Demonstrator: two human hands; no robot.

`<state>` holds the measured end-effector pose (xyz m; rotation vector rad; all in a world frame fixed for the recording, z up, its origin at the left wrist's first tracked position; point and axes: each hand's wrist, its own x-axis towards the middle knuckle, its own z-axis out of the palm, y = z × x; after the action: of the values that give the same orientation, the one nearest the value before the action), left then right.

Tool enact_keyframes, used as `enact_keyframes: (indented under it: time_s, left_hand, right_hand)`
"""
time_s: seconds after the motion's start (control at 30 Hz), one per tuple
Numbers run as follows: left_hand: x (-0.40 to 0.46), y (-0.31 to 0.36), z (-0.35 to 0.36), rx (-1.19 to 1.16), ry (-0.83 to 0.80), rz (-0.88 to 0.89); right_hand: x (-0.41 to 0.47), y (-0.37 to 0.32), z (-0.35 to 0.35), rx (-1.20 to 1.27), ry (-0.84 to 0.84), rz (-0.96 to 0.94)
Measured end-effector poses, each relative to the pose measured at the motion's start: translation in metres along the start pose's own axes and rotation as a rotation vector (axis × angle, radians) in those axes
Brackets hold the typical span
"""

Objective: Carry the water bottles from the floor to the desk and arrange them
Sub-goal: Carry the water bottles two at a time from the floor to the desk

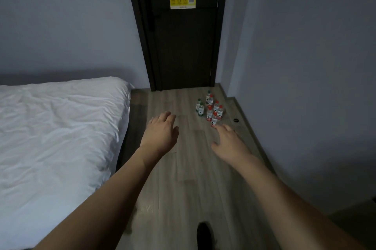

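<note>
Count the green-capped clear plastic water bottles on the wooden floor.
3 green-capped clear plastic water bottles: two side by side at the cluster's left, one farthest back near the dark door. Others may be hidden.

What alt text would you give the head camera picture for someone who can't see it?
Two bare arms reach forward, left hand and right hand open and empty, toward a cluster of water bottles standing on the wooden floor by a dark door. A white bed lies left.

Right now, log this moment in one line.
stage: approach | left hand: open, empty | right hand: open, empty | bottles: upright on floor near door
</note>
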<state>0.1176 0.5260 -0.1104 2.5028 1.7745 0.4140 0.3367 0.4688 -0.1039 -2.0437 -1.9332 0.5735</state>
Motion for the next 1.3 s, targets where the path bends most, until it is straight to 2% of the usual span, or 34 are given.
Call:
enact_keyframes:
  time_s: [0.33, 0.57, 0.77, 1.0, 1.3]
  left_hand:
    - [0.193, -0.034, 0.007, 0.022, 0.081, -0.035]
    - [0.293, -0.077, 0.019, -0.003, 0.059, -0.075]
    - [0.401, -0.145, 0.042, -0.062, 0.064, -0.076]
    - [0.546, -0.221, 0.036, -0.123, 0.100, -0.031]
    - [0.674, -0.259, 0.070, -0.144, 0.006, -0.037]
  right_hand:
    - [0.198, 0.017, -0.041, 0.063, 0.061, -0.048]
    - [0.317, 0.000, -0.039, 0.041, 0.020, -0.057]
    - [0.443, -0.027, -0.025, 0.027, 0.030, -0.042]
    - [0.583, -0.070, -0.036, 0.037, 0.046, 0.019]
    - [0.720, -0.068, -0.041, 0.065, 0.041, 0.061]
